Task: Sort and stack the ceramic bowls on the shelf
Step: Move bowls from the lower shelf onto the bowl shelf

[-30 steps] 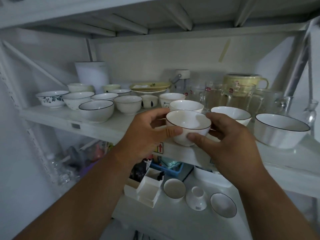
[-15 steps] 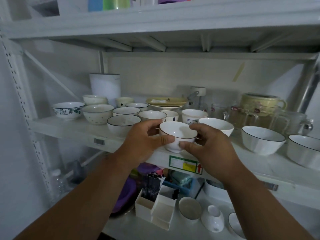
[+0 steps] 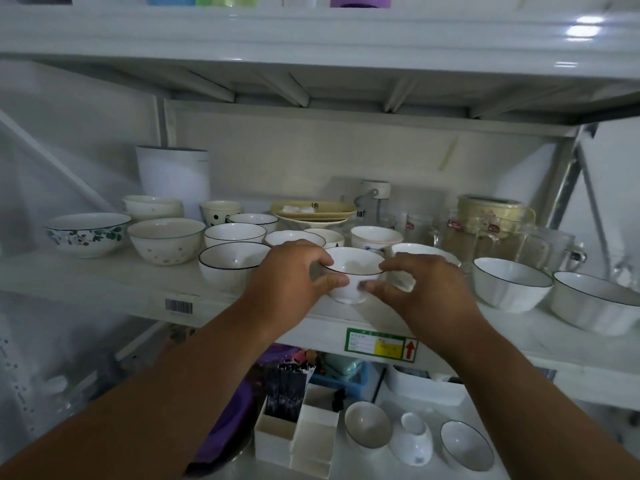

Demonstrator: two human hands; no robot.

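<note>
A small white bowl with a thin dark rim (image 3: 353,271) sits at the front edge of the middle shelf (image 3: 104,289). My left hand (image 3: 294,275) grips its left side, thumb across the wall and fingers over the rim. My right hand (image 3: 422,289) holds its right side with thumb and fingertips. To the left stands a white dark-rimmed bowl (image 3: 230,268), with several more white bowls behind it. A speckled bowl (image 3: 166,240) and a floral bowl (image 3: 86,233) stand further left. Two large white bowls, one (image 3: 510,284) and another (image 3: 595,304), stand on the right.
Glass mugs (image 3: 491,233) and a yellowish pot (image 3: 491,211) crowd the back right. A white cylinder (image 3: 173,178) and stacked yellow plates (image 3: 311,213) stand at the back. The lower shelf holds small bowls (image 3: 367,424), white boxes (image 3: 298,431) and a purple item (image 3: 228,427).
Both hands have carried the small bowl forward and down onto the front of the shelf. The camera has tilted up, so the upper shelf now shows.
</note>
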